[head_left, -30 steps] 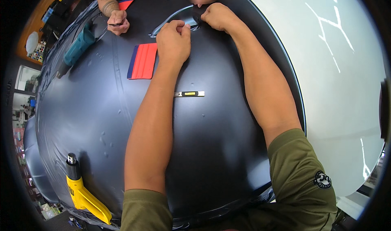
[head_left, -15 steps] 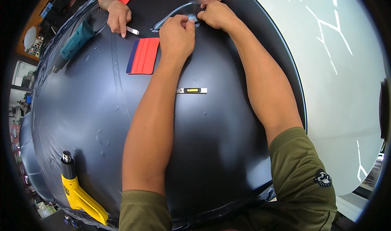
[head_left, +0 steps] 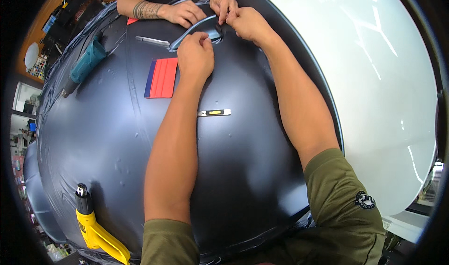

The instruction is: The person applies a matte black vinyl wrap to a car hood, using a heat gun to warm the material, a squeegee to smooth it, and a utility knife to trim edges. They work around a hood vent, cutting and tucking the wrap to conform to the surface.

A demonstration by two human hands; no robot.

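A dark satin film (head_left: pixel 243 138) covers a broad curved panel. At the far end, it rises in a shiny fold (head_left: pixel 184 35). My left hand (head_left: pixel 195 58) is closed at the near side of this fold, thumb against bent fingers. Farther right, my right hand (head_left: pixel 250 25) pinches the film at the fold's far right corner. A co-worker's tattooed arm reaches in with one hand (head_left: pixel 184 13) on the fold's far side; their other hand (head_left: pixel 223 5) meets my right fingertips. The film between our fingers is mostly hidden.
Left of my left hand lies a red squeegee (head_left: pixel 162 79) with a dark edge. A slim silver tool (head_left: pixel 152 41) rests beyond it. A snap-off knife (head_left: pixel 216 112) lies between my forearms. A teal heat gun (head_left: pixel 86 61) and a yellow heat gun (head_left: pixel 96 232) lie left.
The co-worker's near hand has left the slim tool lying on the film and moved right onto the fold. The fold stands wider. My left hand sits slightly lower in view.
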